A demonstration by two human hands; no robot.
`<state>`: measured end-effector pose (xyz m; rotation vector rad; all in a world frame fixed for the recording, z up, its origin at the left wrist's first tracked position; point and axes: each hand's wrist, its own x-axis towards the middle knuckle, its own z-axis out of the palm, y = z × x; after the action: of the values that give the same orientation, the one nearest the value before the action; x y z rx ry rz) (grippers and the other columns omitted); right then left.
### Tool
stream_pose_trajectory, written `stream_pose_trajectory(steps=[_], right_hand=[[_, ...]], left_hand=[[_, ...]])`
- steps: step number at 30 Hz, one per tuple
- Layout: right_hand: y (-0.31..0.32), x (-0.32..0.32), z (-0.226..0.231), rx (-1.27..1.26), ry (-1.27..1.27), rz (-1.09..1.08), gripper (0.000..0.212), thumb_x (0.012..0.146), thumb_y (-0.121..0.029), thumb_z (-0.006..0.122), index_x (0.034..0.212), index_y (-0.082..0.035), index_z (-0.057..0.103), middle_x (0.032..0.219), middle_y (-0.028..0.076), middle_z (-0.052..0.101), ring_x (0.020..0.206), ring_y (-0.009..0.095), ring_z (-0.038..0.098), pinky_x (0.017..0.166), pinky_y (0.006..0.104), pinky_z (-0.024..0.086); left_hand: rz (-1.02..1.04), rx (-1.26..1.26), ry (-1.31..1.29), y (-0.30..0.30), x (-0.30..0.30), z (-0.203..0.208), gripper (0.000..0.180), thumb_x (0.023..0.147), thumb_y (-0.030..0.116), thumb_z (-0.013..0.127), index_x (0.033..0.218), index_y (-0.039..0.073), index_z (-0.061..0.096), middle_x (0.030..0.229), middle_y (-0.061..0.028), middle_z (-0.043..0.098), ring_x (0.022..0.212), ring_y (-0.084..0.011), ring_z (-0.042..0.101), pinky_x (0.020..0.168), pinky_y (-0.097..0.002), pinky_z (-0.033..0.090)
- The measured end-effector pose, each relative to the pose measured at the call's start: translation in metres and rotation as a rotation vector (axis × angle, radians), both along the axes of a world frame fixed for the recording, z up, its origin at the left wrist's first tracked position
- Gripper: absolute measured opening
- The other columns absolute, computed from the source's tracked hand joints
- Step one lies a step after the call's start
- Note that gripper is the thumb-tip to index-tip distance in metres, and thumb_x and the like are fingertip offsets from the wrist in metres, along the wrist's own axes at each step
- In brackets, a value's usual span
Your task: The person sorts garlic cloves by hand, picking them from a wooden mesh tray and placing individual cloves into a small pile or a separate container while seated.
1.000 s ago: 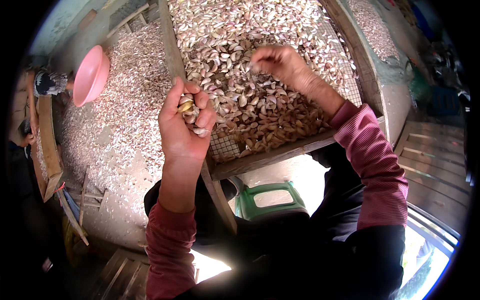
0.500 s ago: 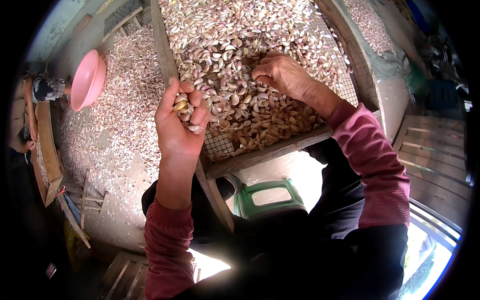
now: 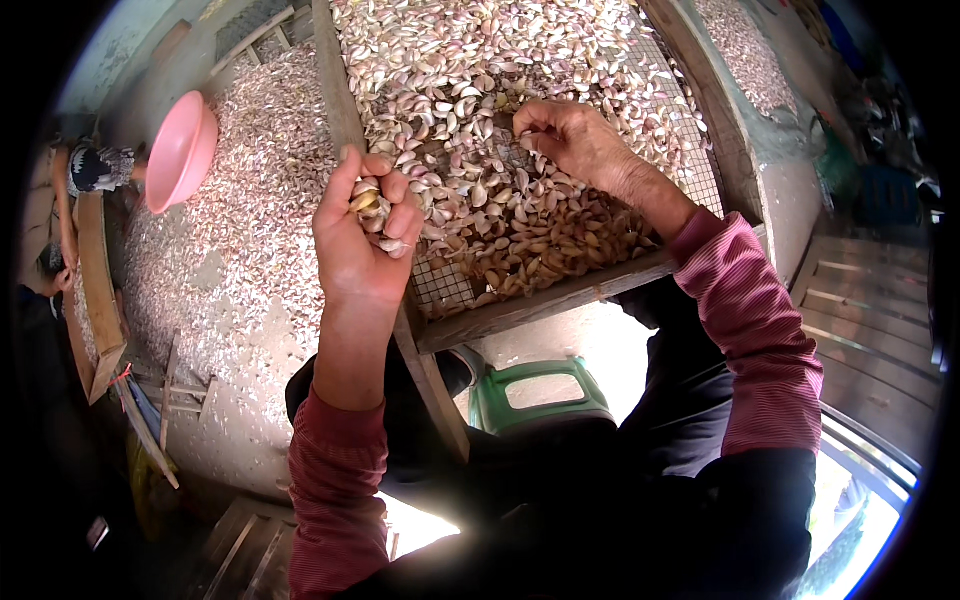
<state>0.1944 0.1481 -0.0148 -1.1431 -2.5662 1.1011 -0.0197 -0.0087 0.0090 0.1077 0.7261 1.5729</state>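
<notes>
My left hand [image 3: 362, 235] is turned palm up at the near left corner of a wood-framed mesh tray [image 3: 545, 300]. Its curled fingers hold several garlic cloves [image 3: 370, 207], whitish and yellow-brown. Over the middle of the tray, my right hand [image 3: 580, 148] points down with thumb and fingers pinched together. A pale garlic clove [image 3: 528, 143] shows at its fingertips, partly hidden by them. Loose cloves [image 3: 520, 220] with white to purplish skins cover most of the mesh, browner toward the near edge.
On the left, many more cloves [image 3: 265, 150] are spread over the floor beside a pink basin [image 3: 180, 155]. Another person's arm [image 3: 66, 225] reaches to a second wooden tray [image 3: 97, 300]. A green plastic stool [image 3: 540, 390] stands below me, and slatted wood [image 3: 870, 310] lies at right.
My right hand's fingers have drawn into a pinch and lifted slightly, with a clove showing at the tips. The left hand keeps its cloves. The whole view has shifted a little.
</notes>
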Motion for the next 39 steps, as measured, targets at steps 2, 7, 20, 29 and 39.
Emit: stream_pose_trajectory(steps=[2, 7, 20, 29, 39], right_hand=[[0.0, 0.001, -0.02, 0.239, 0.093, 0.122, 0.006, 0.092, -0.009, 0.063, 0.098, -0.01, 0.063, 0.088, 0.003, 0.062, 0.077, 0.014, 0.061, 0.075, 0.0307, 0.055], [-0.017, -0.02, -0.019, 0.479, -0.178, 0.2, 0.013, 0.087, -0.017, 0.07, 0.092, -0.008, 0.063, 0.085, 0.004, 0.063, 0.085, 0.019, 0.063, 0.079, 0.0372, 0.055], [-0.007, -0.016, 0.002, 0.005, 0.07, 0.038, 0.01, 0.097, -0.013, 0.055, 0.098, -0.014, 0.065, 0.098, 0.002, 0.066, 0.094, 0.012, 0.064, 0.095, 0.0345, 0.055], [-0.031, -0.027, 0.051, -0.348, 0.507, 0.08, 0.013, 0.095, -0.012, 0.06, 0.104, -0.006, 0.068, 0.092, 0.005, 0.069, 0.083, 0.01, 0.067, 0.079, 0.0244, 0.057], [-0.053, -0.032, 0.056, -0.042, 0.527, 0.169, 0.016, 0.089, -0.004, 0.065, 0.104, -0.003, 0.071, 0.095, 0.01, 0.074, 0.075, 0.016, 0.073, 0.072, 0.0276, 0.061]], left_hand=[[0.012, -0.014, 0.004, 0.002, -0.001, 0.002, 0.03, 0.101, 0.033, 0.049, 0.087, 0.007, 0.056, 0.069, -0.0038, 0.047, 0.048, -0.0125, 0.041, 0.043, -0.0268, 0.033], [0.029, -0.002, -0.009, 0.001, -0.003, 0.002, 0.031, 0.101, 0.034, 0.049, 0.088, 0.006, 0.056, 0.07, -0.0047, 0.047, 0.048, -0.013, 0.04, 0.043, -0.0273, 0.034], [0.075, -0.066, 0.033, 0.003, -0.006, 0.001, 0.029, 0.098, 0.032, 0.053, 0.085, 0.007, 0.056, 0.069, -0.0062, 0.052, 0.045, -0.0136, 0.041, 0.039, -0.0265, 0.03], [-0.222, -0.18, 0.108, 0.004, 0.011, 0.0, 0.028, 0.095, 0.034, 0.058, 0.086, 0.007, 0.059, 0.068, -0.0059, 0.057, 0.046, -0.0114, 0.046, 0.037, -0.0234, 0.03], [-0.317, -0.121, -0.12, 0.007, 0.024, -0.015, 0.032, 0.099, 0.037, 0.051, 0.093, 0.007, 0.061, 0.074, -0.0086, 0.062, 0.044, -0.0116, 0.047, 0.038, -0.0212, 0.033]])
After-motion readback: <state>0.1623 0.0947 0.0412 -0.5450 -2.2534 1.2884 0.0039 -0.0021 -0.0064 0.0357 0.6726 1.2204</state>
